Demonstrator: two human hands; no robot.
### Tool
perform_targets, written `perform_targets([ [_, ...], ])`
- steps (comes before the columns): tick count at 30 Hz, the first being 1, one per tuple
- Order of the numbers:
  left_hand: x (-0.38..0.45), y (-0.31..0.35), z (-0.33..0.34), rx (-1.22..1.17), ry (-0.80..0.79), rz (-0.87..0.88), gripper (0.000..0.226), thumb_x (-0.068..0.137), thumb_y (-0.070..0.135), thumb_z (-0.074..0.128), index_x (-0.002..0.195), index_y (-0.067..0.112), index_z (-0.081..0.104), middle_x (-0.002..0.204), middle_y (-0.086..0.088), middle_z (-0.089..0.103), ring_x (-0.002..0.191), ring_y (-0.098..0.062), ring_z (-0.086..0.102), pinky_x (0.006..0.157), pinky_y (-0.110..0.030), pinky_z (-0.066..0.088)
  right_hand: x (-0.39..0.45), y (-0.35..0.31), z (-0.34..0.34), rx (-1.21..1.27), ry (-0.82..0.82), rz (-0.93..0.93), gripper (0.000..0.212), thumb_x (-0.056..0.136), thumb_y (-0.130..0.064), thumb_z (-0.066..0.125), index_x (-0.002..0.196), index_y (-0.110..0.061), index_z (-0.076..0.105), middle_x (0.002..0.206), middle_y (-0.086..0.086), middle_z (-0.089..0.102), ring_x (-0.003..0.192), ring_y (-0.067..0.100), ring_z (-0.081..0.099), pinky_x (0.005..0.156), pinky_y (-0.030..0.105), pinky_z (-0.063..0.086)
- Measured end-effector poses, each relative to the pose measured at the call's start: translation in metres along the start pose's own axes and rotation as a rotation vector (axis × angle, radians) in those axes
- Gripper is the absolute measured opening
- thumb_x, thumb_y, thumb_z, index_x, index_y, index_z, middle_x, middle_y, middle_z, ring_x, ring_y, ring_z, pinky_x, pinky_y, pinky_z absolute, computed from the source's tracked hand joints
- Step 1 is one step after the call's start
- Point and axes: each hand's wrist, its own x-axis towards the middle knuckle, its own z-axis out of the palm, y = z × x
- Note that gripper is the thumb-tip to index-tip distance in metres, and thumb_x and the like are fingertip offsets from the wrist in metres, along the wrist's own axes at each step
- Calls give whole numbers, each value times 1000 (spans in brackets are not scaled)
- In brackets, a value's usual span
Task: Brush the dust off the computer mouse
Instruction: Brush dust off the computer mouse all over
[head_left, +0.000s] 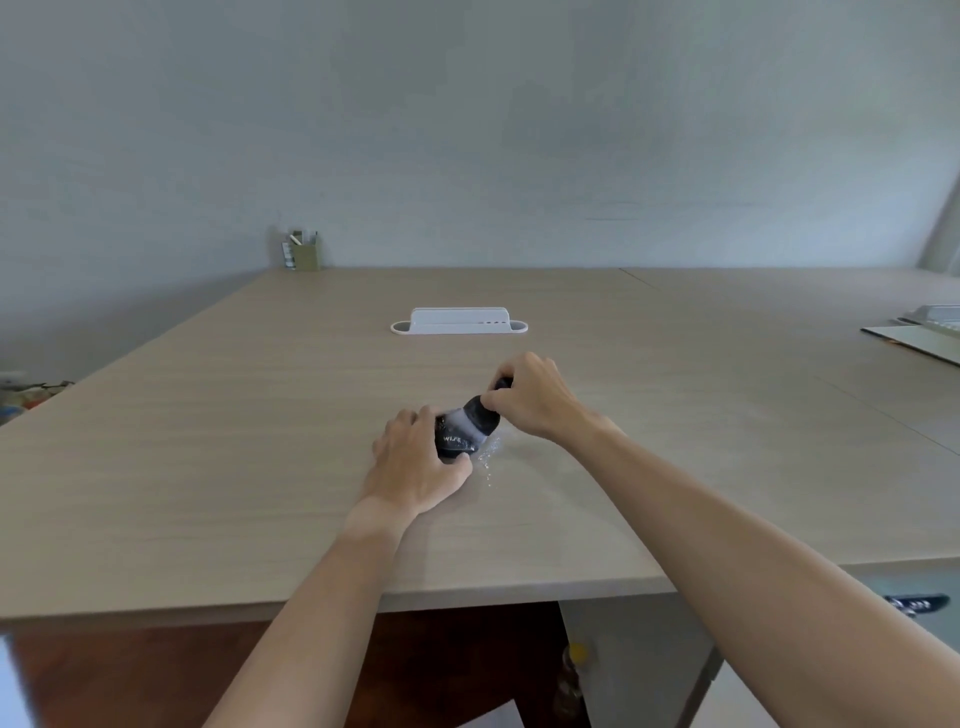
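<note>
A black computer mouse (453, 442) with white lettering lies on the wooden table (260, 467), just in front of me at the centre. My left hand (415, 462) grips it from the left side, fingers curled over its top. My right hand (535, 397) is closed on a small black brush (484, 414), whose end rests against the mouse's top, where a pale dusty patch shows. White dust specks (489, 457) lie on the table just right of the mouse. Most of the brush is hidden in my fingers.
A white cable box (460, 321) sits at the table's middle, further back. An olive pen holder (305, 253) stands at the far left by the wall. Flat papers or boards (919, 335) lie at the right edge. The table's front edge (363, 597) runs close to me.
</note>
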Motion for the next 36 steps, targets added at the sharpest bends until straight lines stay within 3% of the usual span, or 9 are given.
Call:
perform_targets([
  [4, -2, 6, -3, 30, 28, 1, 55, 76, 43, 66, 123, 23, 49, 118, -2, 45, 121, -25, 41, 102, -38, 35, 3, 3, 1, -6, 96, 10, 21, 66, -4, 56, 73, 14, 64, 78, 32, 67, 60, 24, 37, 52, 32, 35],
  [9, -1, 5, -6, -32, -59, 104, 61, 73, 32, 62, 130, 33, 40, 121, 24, 49, 127, -19, 41, 101, -37, 28, -9, -4, -5, 26, 2, -21, 14, 78, -5, 61, 77, -1, 75, 65, 5, 65, 58, 17, 53, 48, 23, 40],
  [12, 1, 3, -6, 1, -80, 98, 68, 76, 34, 58, 140, 30, 35, 134, 11, 50, 131, -20, 40, 108, -38, 25, -4, 0, -1, -38, 60, 10, 24, 63, -9, 53, 72, 8, 67, 67, 22, 66, 64, 39, 45, 53, 37, 46],
  [14, 1, 2, -4, 28, -65, 99, 68, 78, 35, 60, 141, 29, 35, 141, 5, 44, 135, -19, 35, 110, -39, 23, -1, 0, 2, -42, 106, -7, 27, 60, -9, 51, 72, 11, 64, 68, 26, 64, 61, 38, 39, 51, 37, 43],
  [18, 0, 2, -4, -42, -40, 110, 33, 76, 34, 63, 106, 42, 53, 121, 14, 48, 125, -13, 41, 104, -32, 26, -13, -7, -2, 46, 34, -34, 11, 75, -5, 61, 72, -3, 72, 63, 3, 64, 60, 20, 55, 52, 29, 43],
  [22, 2, 0, -2, -9, -22, 70, 55, 75, 44, 66, 125, 26, 51, 125, 6, 45, 123, -19, 43, 104, -34, 35, -11, 3, 1, -17, 95, 10, 33, 58, -13, 51, 75, 11, 65, 82, 29, 70, 79, 45, 59, 58, 46, 53],
  [28, 0, 3, -2, -14, 10, 68, 59, 73, 52, 70, 125, 33, 51, 125, 5, 41, 124, -18, 38, 104, -32, 31, -18, 8, -1, 124, 28, 51, 13, 74, -4, 58, 73, 5, 68, 62, 9, 65, 56, 21, 51, 54, 31, 44],
  [33, 1, 2, -1, 13, 16, 65, 57, 74, 49, 66, 125, 31, 51, 124, 3, 41, 123, -19, 38, 102, -34, 32, -12, 19, 6, 103, 147, 80, 26, 66, -3, 52, 78, 17, 61, 85, 33, 67, 66, 19, 39, 55, 31, 34],
  [36, 1, 1, 0, 30, 1, 71, 58, 74, 48, 65, 127, 29, 49, 124, 2, 40, 123, -21, 38, 103, -35, 31, -18, 17, 3, 141, 101, 65, 13, 73, -1, 55, 73, 9, 64, 59, 11, 62, 60, 24, 50, 56, 33, 43],
])
